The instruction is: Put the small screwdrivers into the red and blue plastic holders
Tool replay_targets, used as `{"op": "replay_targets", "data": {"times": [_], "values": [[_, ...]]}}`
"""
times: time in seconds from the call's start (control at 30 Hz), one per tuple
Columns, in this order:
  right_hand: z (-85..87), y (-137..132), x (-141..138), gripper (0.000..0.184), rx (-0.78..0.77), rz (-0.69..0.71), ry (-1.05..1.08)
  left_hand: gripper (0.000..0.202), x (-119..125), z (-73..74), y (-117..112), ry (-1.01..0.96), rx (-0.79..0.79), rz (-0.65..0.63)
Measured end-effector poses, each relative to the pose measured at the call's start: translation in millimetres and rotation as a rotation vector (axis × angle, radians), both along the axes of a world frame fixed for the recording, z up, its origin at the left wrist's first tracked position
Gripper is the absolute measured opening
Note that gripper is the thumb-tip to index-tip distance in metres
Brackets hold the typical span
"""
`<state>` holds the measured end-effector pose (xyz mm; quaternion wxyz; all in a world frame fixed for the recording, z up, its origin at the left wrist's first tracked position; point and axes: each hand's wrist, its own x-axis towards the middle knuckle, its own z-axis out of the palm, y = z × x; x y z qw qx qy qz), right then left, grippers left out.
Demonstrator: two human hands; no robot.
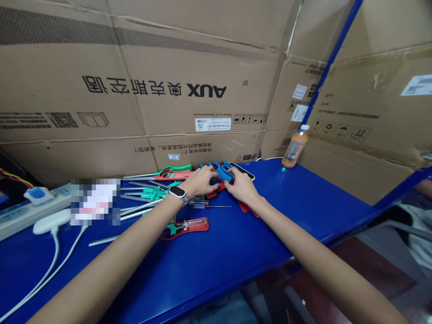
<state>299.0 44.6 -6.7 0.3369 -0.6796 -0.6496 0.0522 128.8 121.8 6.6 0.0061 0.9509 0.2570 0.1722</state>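
My left hand [202,181], with a smart band on its wrist, is at the back of the table, its fingers curled on blue plastic lighter casings [222,171]. From the right, my right hand [242,183] pinches the same blue pieces between thumb and fingers. How many pieces they hold is partly hidden. Red casing parts [248,209] lie under and beside my right hand. Left of my hands are green lighter inner parts with metal tubes [153,193]. A red half casing [194,224] with green parts inside lies nearer me. A thin screwdriver [214,206] lies between my forearms.
Red and green long lighters [175,173] lie along the cardboard wall [151,54]. A phone [245,171] is behind my right hand. An orange drink bottle [295,147] stands back right. A power strip [60,198] and white cables [57,252] occupy the left side of the blue table [209,265].
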Motion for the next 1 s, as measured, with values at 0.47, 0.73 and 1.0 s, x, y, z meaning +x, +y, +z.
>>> {"op": "replay_targets", "data": {"times": [0.47, 0.73, 1.0], "values": [[-5.9, 19.0, -1.4, 0.021, -0.049, -0.025, 0.677, 0.018, -9.5, 11.5, -10.4, 0.014, 0.156, -0.115], [4.2, 23.7, -11.5, 0.006, -0.067, -0.07, 0.644, 0.018, -28.8, 7.8, -15.2, 0.06, 0.173, -0.076], [3.4, 6.4, -8.1, 0.011, -0.02, -0.06, 0.171, 0.021, -54.4, 4.9, -19.6, 0.033, 0.214, -0.108]]}}
